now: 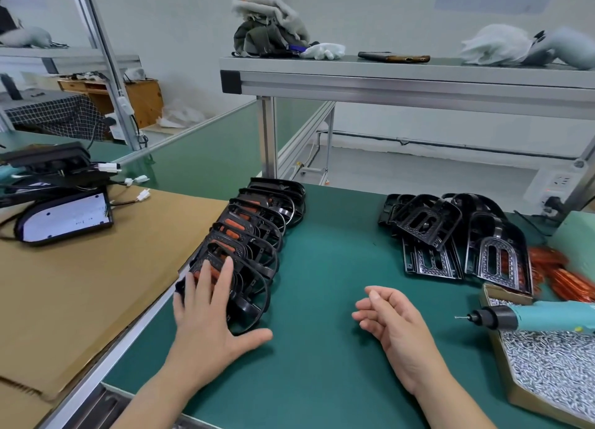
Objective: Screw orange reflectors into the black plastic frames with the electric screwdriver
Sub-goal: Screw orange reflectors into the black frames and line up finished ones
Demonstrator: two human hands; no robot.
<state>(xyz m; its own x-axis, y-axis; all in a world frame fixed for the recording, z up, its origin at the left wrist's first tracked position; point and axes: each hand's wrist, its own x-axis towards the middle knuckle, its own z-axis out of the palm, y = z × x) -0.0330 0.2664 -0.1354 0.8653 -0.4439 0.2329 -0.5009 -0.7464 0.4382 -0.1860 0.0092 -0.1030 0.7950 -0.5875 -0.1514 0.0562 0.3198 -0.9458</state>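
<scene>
A slanting row of black plastic frames with orange reflectors [251,235] leans along the left edge of the green mat. My left hand [212,312] rests flat, fingers spread, on the nearest frame of that row. My right hand [391,321] hovers over the mat with loosely curled fingers, holding nothing. A pile of black frames [450,235] lies at the right. Loose orange reflectors [566,277] lie beyond it. The teal electric screwdriver [531,316] lies across a cardboard box of screws [547,370], bit pointing left.
Brown cardboard [96,283] covers the table at left, with black lamp units and wires [61,200] on it. An aluminium shelf [402,77] overhangs the back, carrying gloves and cloth. A power strip [557,187] sits at the far right.
</scene>
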